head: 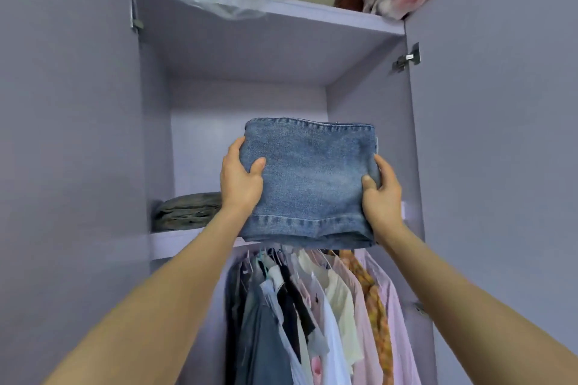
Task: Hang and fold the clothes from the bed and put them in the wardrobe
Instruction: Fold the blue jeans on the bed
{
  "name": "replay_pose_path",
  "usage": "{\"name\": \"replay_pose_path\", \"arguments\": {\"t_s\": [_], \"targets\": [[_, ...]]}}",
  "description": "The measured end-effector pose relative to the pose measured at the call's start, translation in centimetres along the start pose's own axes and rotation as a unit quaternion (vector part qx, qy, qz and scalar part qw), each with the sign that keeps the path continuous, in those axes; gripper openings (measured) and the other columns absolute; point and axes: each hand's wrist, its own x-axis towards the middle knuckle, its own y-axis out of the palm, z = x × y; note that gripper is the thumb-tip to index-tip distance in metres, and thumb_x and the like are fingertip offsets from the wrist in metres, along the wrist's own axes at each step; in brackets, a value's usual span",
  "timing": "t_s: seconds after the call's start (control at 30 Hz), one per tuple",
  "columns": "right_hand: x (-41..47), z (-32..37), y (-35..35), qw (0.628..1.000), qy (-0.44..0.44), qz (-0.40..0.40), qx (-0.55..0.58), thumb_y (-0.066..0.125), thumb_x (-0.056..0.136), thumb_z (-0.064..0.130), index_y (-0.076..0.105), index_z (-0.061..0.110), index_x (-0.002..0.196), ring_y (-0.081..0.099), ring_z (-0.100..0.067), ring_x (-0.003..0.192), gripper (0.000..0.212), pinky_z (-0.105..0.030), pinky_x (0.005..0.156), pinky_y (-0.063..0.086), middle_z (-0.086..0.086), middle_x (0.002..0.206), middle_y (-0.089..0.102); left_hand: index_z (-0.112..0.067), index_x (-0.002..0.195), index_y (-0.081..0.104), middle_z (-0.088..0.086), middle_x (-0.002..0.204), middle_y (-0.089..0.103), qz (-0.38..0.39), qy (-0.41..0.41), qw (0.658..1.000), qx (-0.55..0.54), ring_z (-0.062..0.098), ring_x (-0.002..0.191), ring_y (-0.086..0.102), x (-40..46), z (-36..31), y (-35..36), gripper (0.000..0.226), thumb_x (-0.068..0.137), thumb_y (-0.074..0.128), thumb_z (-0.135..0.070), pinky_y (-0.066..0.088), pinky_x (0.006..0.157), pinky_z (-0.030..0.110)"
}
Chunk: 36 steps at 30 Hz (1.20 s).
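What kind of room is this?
Probably a bedroom: an open wardrobe with shirts on hangers, a folded garment on its shelf, and both hands lifting folded jeans in.
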Motion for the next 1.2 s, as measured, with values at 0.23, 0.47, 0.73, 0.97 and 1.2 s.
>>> {"name": "replay_pose_path", "arguments": {"t_s": [0.23, 0.47, 0.73, 0.97, 1.2], "targets": [[7.0, -6.4, 16.1, 0.99, 0.034, 0.098, 0.099, 0.041, 0.094, 0.0, 0.043, 0.014, 0.137, 0.047, -0.02, 0.122, 0.046, -0.036, 0.107, 0.037, -0.006, 0.138, 0.047, -0.018, 0.139, 0.039, 0.012, 0.132, 0.048, -0.097, 0.019, 0.977, 0.189, 0.028, 0.122, 0.045, 11.0, 7.8, -3.3, 0.051, 0.091, 0.057, -0.018, 0.033, 0.101, 0.033], [13.9, -11.5, 29.3, 0.961, 0.135, 0.2, 0.135, 0.037, 0.092, -0.002, 0.048, 0.016, 0.131, 0.061, -0.031, 0.096, 0.044, -0.044, 0.084, 0.052, -0.01, 0.113, 0.06, -0.016, 0.14, 0.034, 0.019, 0.133, 0.042, -0.128, -0.03, 0.9, 0.417, 0.038, 0.12, 0.043, 21.8, 14.0, -4.1, 0.047, 0.096, 0.049, -0.024, 0.037, 0.092, 0.043], [13.4, -17.8, 32.7, 0.827, -0.042, 0.461, -0.318, 0.039, 0.092, 0.013, 0.027, 0.013, 0.143, 0.047, -0.03, 0.118, 0.052, -0.034, 0.085, 0.042, -0.012, 0.139, 0.039, -0.027, 0.149, 0.015, 0.003, 0.157, 0.012, 0.245, -0.236, 0.716, 0.61, 0.023, 0.144, 0.014, 19.0, 24.4, -3.4, 0.055, 0.099, 0.012, -0.049, 0.011, 0.114, 0.044], [15.9, -16.0, 33.9, 0.787, -0.199, 0.467, -0.351, 0.035, 0.098, 0.035, 0.038, 0.014, 0.138, 0.022, -0.03, 0.135, 0.045, -0.047, 0.105, 0.028, -0.008, 0.149, 0.022, -0.032, 0.145, 0.026, 0.001, 0.154, 0.024, 0.167, -0.194, 0.737, 0.625, 0.024, 0.14, 0.026, 20.1, 23.9, -4.7, 0.054, 0.096, 0.023, -0.055, 0.016, 0.114, 0.049], [13.8, -20.2, 36.9, 0.72, -0.056, 0.632, -0.282, 0.013, 0.098, 0.052, 0.002, 0.032, 0.149, -0.023, -0.024, 0.141, 0.055, -0.047, 0.115, -0.012, 0.0, 0.157, -0.011, -0.046, 0.145, 0.012, -0.009, 0.157, 0.012, 0.218, -0.224, 0.702, 0.64, 0.018, 0.145, 0.009, 19.2, 26.1, -4.7, 0.058, 0.091, 0.009, -0.067, 0.009, 0.114, 0.048]]}}
